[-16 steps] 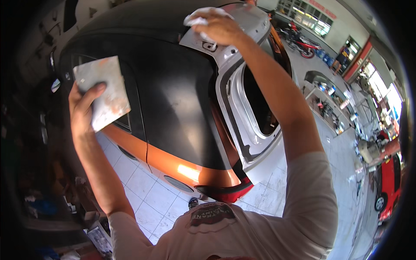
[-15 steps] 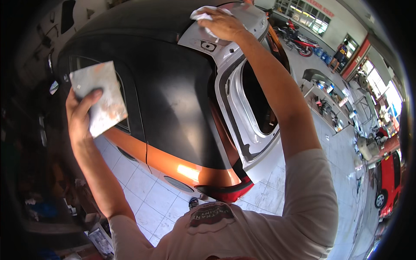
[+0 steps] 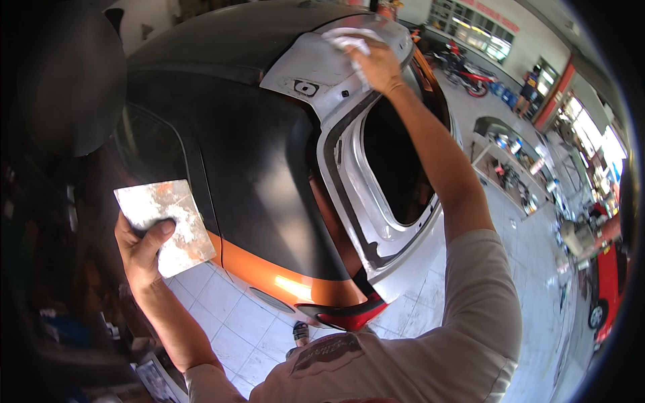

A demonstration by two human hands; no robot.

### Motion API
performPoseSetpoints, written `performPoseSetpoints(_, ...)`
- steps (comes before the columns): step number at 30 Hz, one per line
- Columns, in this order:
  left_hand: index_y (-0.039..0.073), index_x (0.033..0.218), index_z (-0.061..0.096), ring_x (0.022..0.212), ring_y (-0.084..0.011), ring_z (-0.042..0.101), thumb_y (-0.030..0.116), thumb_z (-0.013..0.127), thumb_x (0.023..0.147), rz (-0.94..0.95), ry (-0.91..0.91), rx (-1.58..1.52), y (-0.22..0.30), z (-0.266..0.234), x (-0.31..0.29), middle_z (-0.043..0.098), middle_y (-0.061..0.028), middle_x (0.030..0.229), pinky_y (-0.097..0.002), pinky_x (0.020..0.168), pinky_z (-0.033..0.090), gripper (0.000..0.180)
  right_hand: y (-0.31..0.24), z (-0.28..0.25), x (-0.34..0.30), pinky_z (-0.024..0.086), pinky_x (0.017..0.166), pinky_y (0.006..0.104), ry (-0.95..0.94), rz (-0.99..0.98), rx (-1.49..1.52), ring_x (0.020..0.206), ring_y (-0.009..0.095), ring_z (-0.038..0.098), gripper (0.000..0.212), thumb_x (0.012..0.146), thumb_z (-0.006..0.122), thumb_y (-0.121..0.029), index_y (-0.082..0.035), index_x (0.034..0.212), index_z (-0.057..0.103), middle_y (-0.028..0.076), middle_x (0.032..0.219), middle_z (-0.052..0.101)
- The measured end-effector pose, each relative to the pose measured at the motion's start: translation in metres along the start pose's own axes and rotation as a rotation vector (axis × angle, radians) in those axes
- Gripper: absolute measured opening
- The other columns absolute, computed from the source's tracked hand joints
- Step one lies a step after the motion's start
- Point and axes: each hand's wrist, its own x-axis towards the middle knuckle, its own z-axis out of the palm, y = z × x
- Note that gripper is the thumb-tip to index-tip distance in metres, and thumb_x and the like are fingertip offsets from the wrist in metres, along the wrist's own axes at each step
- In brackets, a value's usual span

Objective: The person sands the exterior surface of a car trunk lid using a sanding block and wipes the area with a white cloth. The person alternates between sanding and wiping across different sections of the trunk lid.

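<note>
My left hand (image 3: 143, 254) grips a flat rectangular plate (image 3: 185, 232), pale and smeared with whitish and orange-brown patches. The thumb lies over its face, and it is held up beside the car's dark rear side. With its arm stretched out, my right hand (image 3: 381, 67) holds a crumpled white cloth (image 3: 351, 41) against the silver-grey tailgate (image 3: 285, 70). The tailgate has a dark window opening and a small cut-out. The car body (image 3: 248, 154) is matte black above, with a glossy orange band (image 3: 269, 279) below and a red tail light (image 3: 353, 316).
A blurred dark round shape (image 3: 70, 84) fills the upper left. To the right stands a low cart (image 3: 510, 178) with bottles and tools. Farther off are a red motorcycle (image 3: 470, 74), a standing person (image 3: 527, 91) and a red car (image 3: 608, 289). Pale tiles (image 3: 232, 322) cover the floor.
My left hand has come down and slightly right with the plate, which now catches the light. My right hand has moved the cloth a little right and nearer across the tailgate.
</note>
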Motion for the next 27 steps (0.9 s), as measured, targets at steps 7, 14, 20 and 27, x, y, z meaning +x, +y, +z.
performPoseSetpoints(7,-0.007,0.13,0.063,0.094,-0.0178,0.072,0.002,0.079,0.075,-0.021,0.156,0.022,0.01,0.031,-0.077,0.075,-0.0103,0.108,-0.0307,0.09,0.054,0.058,-0.086,0.037,-0.044,0.038,0.117,0.0494,0.146,-0.353,0.217,0.128,0.023,0.062,0.028,0.089,0.073,-0.041,-0.024,0.111,0.08,0.0,0.127,0.072)
performPoseSetpoints(14,-0.005,0.131,0.062,0.097,-0.018,0.071,0.01,0.091,0.074,0.027,0.11,0.107,0.014,0.093,-0.117,0.074,-0.0093,0.11,-0.0305,0.092,0.054,0.065,-0.072,0.022,-0.041,0.036,0.118,0.0504,0.074,-0.464,0.011,0.142,0.024,0.051,0.05,0.095,0.065,-0.059,-0.031,0.137,0.068,0.0,0.146,0.061)
performPoseSetpoints(20,-0.005,0.131,0.061,0.096,-0.0186,0.072,0.008,0.091,0.073,0.106,0.195,-0.002,0.002,0.081,-0.139,0.074,-0.0094,0.108,-0.0301,0.086,0.057,0.066,0.075,0.021,0.015,0.033,0.118,0.0566,0.155,0.115,-0.118,0.148,0.031,0.044,0.064,0.105,0.042,-0.059,-0.013,0.144,0.062,0.01,0.155,0.056)
performPoseSetpoints(27,-0.008,0.132,0.062,0.097,-0.0183,0.071,0.007,0.087,0.072,0.066,0.245,0.001,-0.015,0.136,-0.11,0.074,-0.0096,0.111,-0.0297,0.091,0.053,0.067,-0.079,0.02,-0.08,0.018,0.13,0.0558,-0.051,-0.562,0.095,0.159,0.032,0.029,0.069,0.093,0.069,-0.043,-0.04,0.159,0.045,-0.001,0.172,0.032)
